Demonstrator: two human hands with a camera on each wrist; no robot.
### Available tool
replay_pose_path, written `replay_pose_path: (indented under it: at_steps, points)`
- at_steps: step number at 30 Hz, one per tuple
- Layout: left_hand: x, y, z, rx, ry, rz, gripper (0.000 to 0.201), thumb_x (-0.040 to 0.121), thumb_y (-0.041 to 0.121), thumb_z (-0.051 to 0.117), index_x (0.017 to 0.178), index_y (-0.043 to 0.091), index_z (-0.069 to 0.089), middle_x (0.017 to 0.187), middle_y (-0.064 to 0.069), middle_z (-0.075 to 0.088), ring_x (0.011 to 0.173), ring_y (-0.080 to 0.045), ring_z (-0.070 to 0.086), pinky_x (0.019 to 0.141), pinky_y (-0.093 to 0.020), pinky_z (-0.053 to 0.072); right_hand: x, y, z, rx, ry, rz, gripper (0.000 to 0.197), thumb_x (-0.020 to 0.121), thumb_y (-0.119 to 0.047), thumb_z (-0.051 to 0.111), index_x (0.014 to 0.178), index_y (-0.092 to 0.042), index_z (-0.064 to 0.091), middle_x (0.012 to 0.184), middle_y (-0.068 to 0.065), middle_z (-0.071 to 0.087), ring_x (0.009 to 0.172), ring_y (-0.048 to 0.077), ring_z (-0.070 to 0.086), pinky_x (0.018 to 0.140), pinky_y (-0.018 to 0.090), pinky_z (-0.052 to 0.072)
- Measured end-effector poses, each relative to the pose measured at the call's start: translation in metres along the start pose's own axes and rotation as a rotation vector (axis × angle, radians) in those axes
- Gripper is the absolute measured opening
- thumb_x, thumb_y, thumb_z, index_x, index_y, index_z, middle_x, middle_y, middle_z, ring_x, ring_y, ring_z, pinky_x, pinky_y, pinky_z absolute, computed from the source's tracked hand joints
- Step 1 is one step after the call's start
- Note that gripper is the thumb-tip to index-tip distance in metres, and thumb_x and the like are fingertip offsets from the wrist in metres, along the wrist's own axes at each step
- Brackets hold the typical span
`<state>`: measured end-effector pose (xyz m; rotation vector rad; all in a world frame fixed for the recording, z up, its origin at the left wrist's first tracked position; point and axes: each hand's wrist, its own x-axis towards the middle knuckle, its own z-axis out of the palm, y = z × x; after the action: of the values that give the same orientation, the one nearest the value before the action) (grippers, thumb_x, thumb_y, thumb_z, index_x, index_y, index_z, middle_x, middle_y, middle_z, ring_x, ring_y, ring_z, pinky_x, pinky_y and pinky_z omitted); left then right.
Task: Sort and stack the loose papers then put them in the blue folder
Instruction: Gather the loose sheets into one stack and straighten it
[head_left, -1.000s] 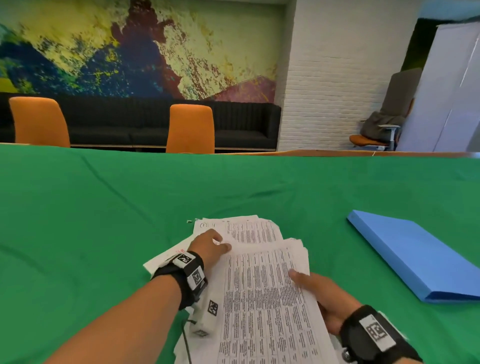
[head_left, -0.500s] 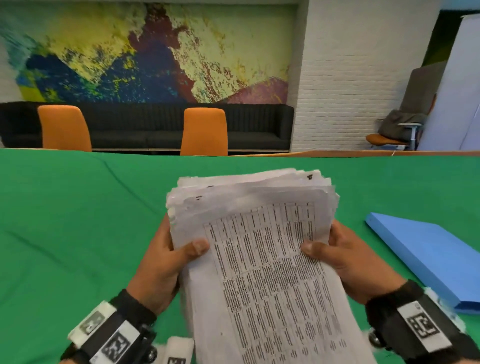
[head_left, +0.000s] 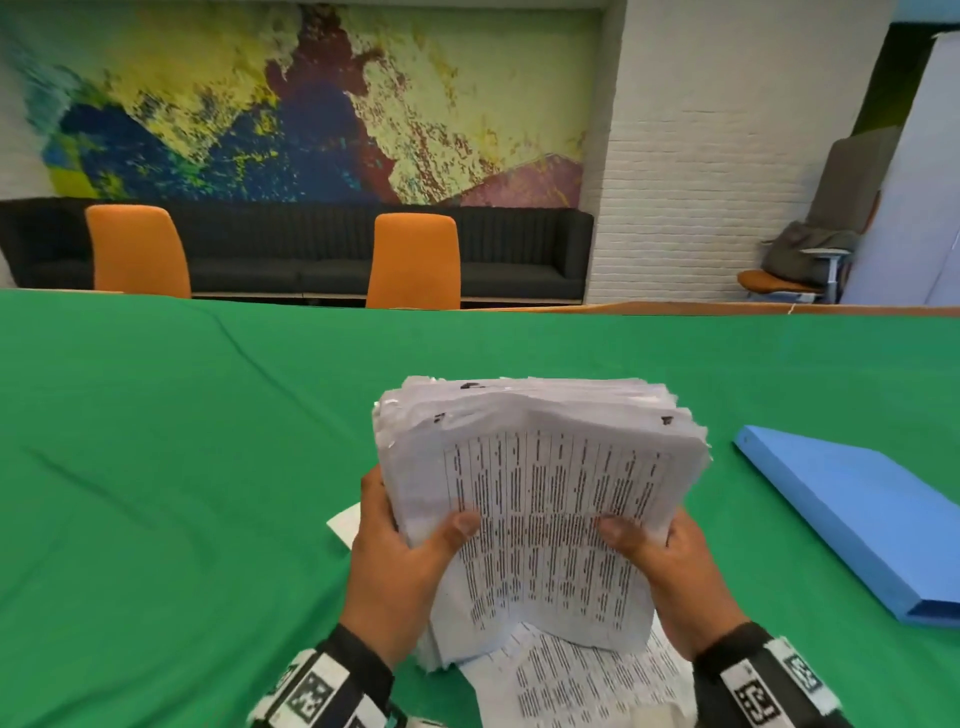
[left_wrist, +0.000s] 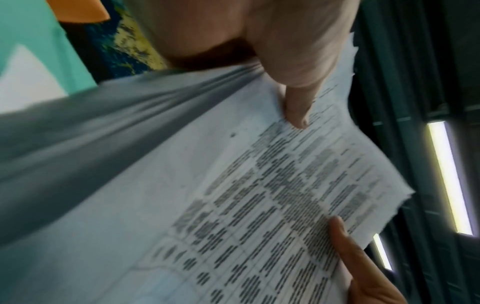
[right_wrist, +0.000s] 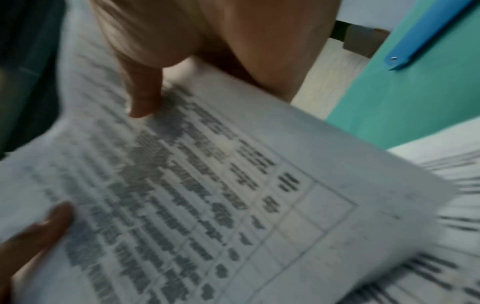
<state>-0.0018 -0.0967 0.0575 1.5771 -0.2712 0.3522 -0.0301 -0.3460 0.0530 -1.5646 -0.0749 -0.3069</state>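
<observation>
A thick stack of printed papers (head_left: 545, 499) stands on edge, tilted toward me, over the green table (head_left: 156, 467). My left hand (head_left: 400, 566) grips its left side, thumb on the front sheet. My right hand (head_left: 670, 566) grips the right side the same way. In the left wrist view the stack (left_wrist: 233, 205) fills the frame under my left hand's thumb. The right wrist view shows the stack (right_wrist: 182, 195) blurred. A loose printed sheet (head_left: 582, 680) lies flat under the stack, and a white corner (head_left: 345, 522) shows behind my left hand. The blue folder (head_left: 857, 514) lies closed at the right; its edge (right_wrist: 426, 35) shows in the right wrist view.
Two orange chairs (head_left: 415, 260) and a dark sofa (head_left: 311, 249) stand beyond the table's far edge. A grey chair (head_left: 810, 260) sits by the white brick wall at the right. Green cloth stretches wide to the left and beyond the papers.
Both hands gathered the papers from flat on the table and lifted them upright. Since half a second ago the stack has dropped lower, its bottom edge down near the table.
</observation>
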Motion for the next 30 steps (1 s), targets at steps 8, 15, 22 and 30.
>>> replay_pose_path:
  at_steps: [8,15,22,30]
  points:
    - [0.017,0.029,0.002,-0.011,-0.062,-0.017,0.042,0.077,0.036,0.079,0.114,0.027,0.063,0.107,0.008,0.076,0.095,-0.014,0.074,0.087,-0.048,0.061,0.003,-0.034,0.001,-0.101,-0.073,-0.044,0.025,0.078,-0.023,0.074,0.096,-0.007,0.071,0.096,0.020,0.076,0.087,0.038,0.075,0.077,0.053,0.062]
    - [0.026,0.025,0.007,0.009,-0.417,-0.276,0.039,0.089,0.025,0.076,0.124,0.020,0.059,0.113,-0.006,0.076,0.097,-0.025,0.075,0.080,-0.042,0.061,0.004,-0.028,-0.058,-0.051,-0.122,0.173,0.040,0.079,-0.020,0.075,0.117,-0.010,0.068,0.113,0.022,0.074,0.103,0.045,0.070,0.096,0.063,0.051]
    - [0.043,-0.040,-0.058,0.604,-0.451,-0.745,0.039,0.097,0.040,0.063,0.109,0.003,0.060,0.080,-0.011,0.070,0.061,-0.025,0.068,0.050,-0.028,0.052,-0.016,0.028,-0.121,-0.018,0.088,0.550,0.046,0.082,-0.004,0.062,0.127,0.000,0.057,0.111,0.030,0.071,0.094,0.049,0.072,0.088,0.070,0.050]
    - [0.080,-0.074,-0.030,0.247,0.054,-0.703,0.056,0.090,0.019,0.076,0.135,0.012,0.043,0.113,-0.011,0.066,0.086,-0.028,0.069,0.073,-0.042,0.061,-0.009,0.043,-0.123,-0.018,0.019,0.670,0.078,0.061,-0.018,0.095,0.127,-0.003,0.057,0.114,0.030,0.071,0.101,0.052,0.069,0.097,0.071,0.045]
